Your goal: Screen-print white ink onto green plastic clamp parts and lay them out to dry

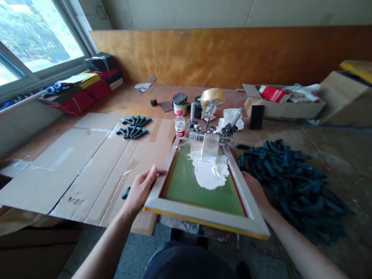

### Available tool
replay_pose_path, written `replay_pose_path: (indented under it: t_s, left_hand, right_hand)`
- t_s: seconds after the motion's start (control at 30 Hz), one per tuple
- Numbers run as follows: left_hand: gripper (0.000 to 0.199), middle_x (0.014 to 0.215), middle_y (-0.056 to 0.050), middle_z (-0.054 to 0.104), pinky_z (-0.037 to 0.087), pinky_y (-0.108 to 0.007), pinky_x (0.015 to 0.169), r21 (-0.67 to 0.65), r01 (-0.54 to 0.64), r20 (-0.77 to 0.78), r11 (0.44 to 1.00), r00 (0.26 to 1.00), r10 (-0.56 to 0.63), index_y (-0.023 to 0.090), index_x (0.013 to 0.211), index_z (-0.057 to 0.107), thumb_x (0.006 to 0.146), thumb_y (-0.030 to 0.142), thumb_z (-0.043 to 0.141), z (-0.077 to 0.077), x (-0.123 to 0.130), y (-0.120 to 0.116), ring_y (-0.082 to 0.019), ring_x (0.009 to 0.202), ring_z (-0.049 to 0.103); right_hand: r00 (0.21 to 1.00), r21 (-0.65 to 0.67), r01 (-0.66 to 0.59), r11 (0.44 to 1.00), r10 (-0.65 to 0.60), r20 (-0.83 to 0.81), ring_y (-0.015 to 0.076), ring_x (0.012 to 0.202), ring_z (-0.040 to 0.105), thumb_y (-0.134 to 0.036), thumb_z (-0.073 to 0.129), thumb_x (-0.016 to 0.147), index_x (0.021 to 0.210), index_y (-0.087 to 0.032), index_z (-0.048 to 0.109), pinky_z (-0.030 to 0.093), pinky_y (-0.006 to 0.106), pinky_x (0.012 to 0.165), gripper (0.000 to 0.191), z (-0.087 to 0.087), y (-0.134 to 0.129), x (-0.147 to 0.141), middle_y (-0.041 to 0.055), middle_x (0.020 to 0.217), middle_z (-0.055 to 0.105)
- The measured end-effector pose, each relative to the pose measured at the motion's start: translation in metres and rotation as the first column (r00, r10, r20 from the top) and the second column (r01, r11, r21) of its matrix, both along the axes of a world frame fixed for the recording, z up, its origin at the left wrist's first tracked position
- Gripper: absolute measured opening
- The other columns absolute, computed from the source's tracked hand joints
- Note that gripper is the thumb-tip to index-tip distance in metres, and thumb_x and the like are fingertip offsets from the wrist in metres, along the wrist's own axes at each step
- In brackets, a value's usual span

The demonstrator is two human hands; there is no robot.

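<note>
A screen printing frame (195, 210) with a green mesh lies in front of me, its far end at a metal hinge clamp (211, 135). White ink (210, 177) is spread over the mesh's far half, with a pale squeegee (210, 146) standing in it. My left hand (142, 185) is closed at the frame's left edge, fingers curled against it. A small dark green piece (125, 193) shows beside that wrist. My right hand (253, 186) is at the frame's right side, close to a heap of dark green pieces (290, 184); its fingers are mostly hidden.
Flattened cardboard (81, 164) covers the left of the table, bearing two rows of dark green pieces (133, 127). Behind the frame stand a bottle (180, 125), an ink tub (179, 103) and a tape roll (212, 97). Cardboard boxes (350, 100) sit at back right.
</note>
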State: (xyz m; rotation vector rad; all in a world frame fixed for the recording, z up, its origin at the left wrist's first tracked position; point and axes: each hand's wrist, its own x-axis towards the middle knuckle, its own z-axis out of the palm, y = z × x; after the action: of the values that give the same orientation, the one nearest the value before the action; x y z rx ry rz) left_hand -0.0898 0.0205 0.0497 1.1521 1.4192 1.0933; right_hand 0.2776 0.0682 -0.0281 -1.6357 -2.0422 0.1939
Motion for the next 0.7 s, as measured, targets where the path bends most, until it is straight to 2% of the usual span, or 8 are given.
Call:
replay_pose_path:
  t_s: [0.13,0.2,0.27,0.37,0.43,0.6,0.67,0.7]
  left_hand:
    - [0.070,0.063,0.003,0.059,0.036,-0.021,0.051,-0.151,0.084,-0.170,0.985,0.979,-0.109,0.018,0.139,0.044,0.081,0.055,0.054,-0.077,-0.003,-0.016,-0.012,0.055,0.051]
    - [0.066,0.065,0.004,0.060,0.038,-0.021,0.055,-0.155,0.077,-0.320,0.985,0.940,-0.123,0.020,0.142,0.039,0.084,0.049,0.050,-0.103,-0.002,-0.014,-0.012,0.058,0.053]
    - [0.062,0.068,0.003,0.061,0.039,-0.022,0.060,-0.156,0.082,-0.409,0.984,0.902,-0.141,0.021,0.142,0.039,0.086,0.045,0.047,-0.118,-0.001,-0.011,-0.013,0.062,0.056]
    - [0.057,0.071,0.002,0.063,0.040,-0.022,0.062,-0.167,0.104,-0.434,0.980,0.885,-0.168,0.021,0.139,0.043,0.087,0.045,0.045,-0.124,-0.002,-0.009,-0.014,0.066,0.058]
    - [0.055,0.073,0.001,0.064,0.041,-0.023,0.063,-0.173,0.104,-0.431,0.979,0.886,-0.171,0.022,0.136,0.046,0.087,0.047,0.044,-0.124,-0.003,-0.009,-0.015,0.068,0.059]
    - [0.054,0.081,-0.001,0.067,0.043,-0.024,0.067,-0.183,0.093,-0.419,0.979,0.893,-0.163,0.022,0.134,0.049,0.087,0.048,0.044,-0.122,-0.003,-0.012,-0.017,0.073,0.062]
    - [0.053,0.083,-0.002,0.068,0.044,-0.025,0.068,-0.175,0.089,-0.422,0.981,0.893,-0.156,0.021,0.133,0.050,0.087,0.047,0.045,-0.122,-0.002,-0.012,-0.017,0.075,0.063]
    - [0.053,0.083,-0.002,0.068,0.044,-0.025,0.069,-0.167,0.088,-0.422,0.982,0.894,-0.152,0.021,0.133,0.051,0.087,0.046,0.046,-0.122,-0.002,-0.012,-0.017,0.075,0.063]
  right_hand:
    - [0.999,0.146,-0.030,0.989,0.028,0.017,0.0238,0.093,0.061,-0.038,0.059,0.085,0.122,-0.017,0.059,0.052,0.035,0.080,0.042,0.033,0.038,-0.016,0.0116,0.111,0.060]
    - [0.984,0.156,-0.137,0.978,0.116,0.134,0.0267,0.105,0.055,-0.034,0.069,0.077,0.126,-0.019,0.053,0.048,0.038,0.089,0.054,0.043,0.054,-0.044,0.0119,0.118,0.055]
    - [0.944,0.055,-0.221,0.974,0.199,0.263,0.0264,0.104,0.054,-0.028,0.072,0.075,0.115,-0.019,0.058,0.047,0.036,0.087,0.043,0.047,0.062,-0.071,0.0093,0.108,0.059]
    - [0.900,-0.119,-0.230,0.966,0.258,0.352,0.0218,0.085,0.057,-0.022,0.067,0.078,0.092,-0.019,0.061,0.045,0.030,0.071,0.015,0.040,0.054,-0.092,0.0057,0.085,0.062]
    - [0.873,-0.133,-0.296,0.946,0.325,0.365,0.0200,0.080,0.055,-0.015,0.060,0.081,0.082,-0.018,0.060,0.043,0.028,0.069,0.003,0.032,0.035,-0.090,0.0056,0.081,0.062]
    - [0.697,-0.090,-0.647,0.757,0.635,0.333,0.0190,0.079,0.052,-0.001,0.048,0.077,0.076,-0.016,0.059,0.041,0.029,0.070,0.019,0.027,-0.009,-0.064,0.0061,0.077,0.059]
    - [0.666,-0.128,-0.686,0.716,0.689,0.287,0.0180,0.076,0.052,-0.003,0.050,0.078,0.074,-0.017,0.058,0.041,0.028,0.069,0.016,0.032,-0.009,-0.059,0.0042,0.075,0.058]
    - [0.679,-0.137,-0.678,0.722,0.687,0.260,0.0176,0.076,0.052,-0.005,0.052,0.078,0.074,-0.018,0.058,0.041,0.028,0.069,0.015,0.034,-0.006,-0.059,0.0032,0.074,0.058]
